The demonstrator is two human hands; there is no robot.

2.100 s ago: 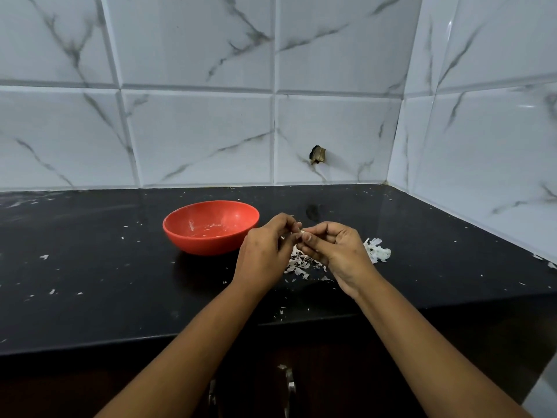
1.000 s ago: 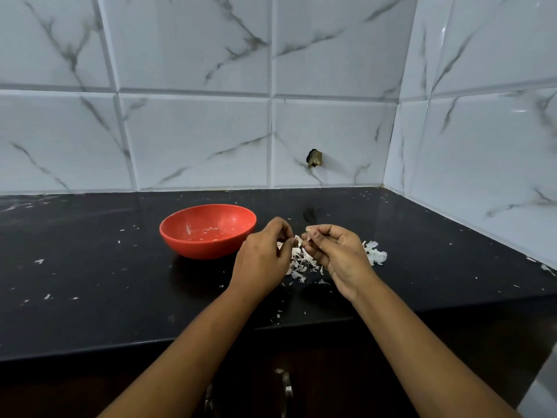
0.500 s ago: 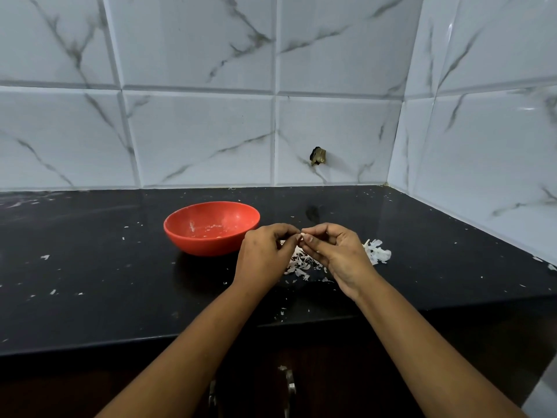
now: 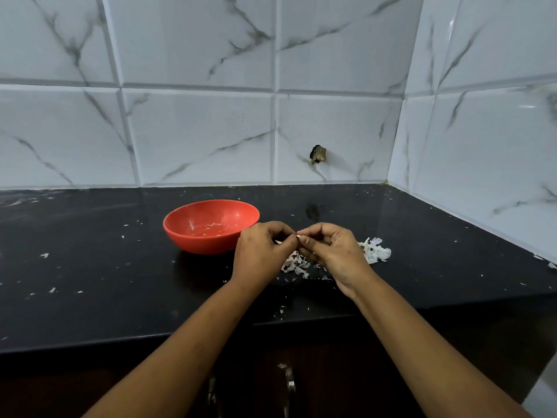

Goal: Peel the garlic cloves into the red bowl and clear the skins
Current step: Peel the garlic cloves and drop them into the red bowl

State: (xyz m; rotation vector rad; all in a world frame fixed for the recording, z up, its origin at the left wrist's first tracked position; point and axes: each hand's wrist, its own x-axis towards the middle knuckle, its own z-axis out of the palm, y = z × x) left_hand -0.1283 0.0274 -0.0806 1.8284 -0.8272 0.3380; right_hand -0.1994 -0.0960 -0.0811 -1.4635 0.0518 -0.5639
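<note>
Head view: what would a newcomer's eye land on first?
The red bowl stands out on the black counter. Just right of it, the left hand and right hand pinch a small garlic clove between them, over a scatter of white skins.

Only a small white tip of the garlic clove (image 4: 299,235) shows at centre frame. The rest is buried between the curled fingertips of the left hand (image 4: 263,251) and the right hand (image 4: 334,251), which pinch it. The hands cover the middle of the skin pile (image 4: 297,265), and the left hand masks the right edge of the red bowl (image 4: 205,245). Pale bits in the bowl's bottom are too small to tell as cloves or skin. Both forearms run off the bottom edge. The dark lump (image 4: 318,153) on the wall tile cannot be identified.
</note>
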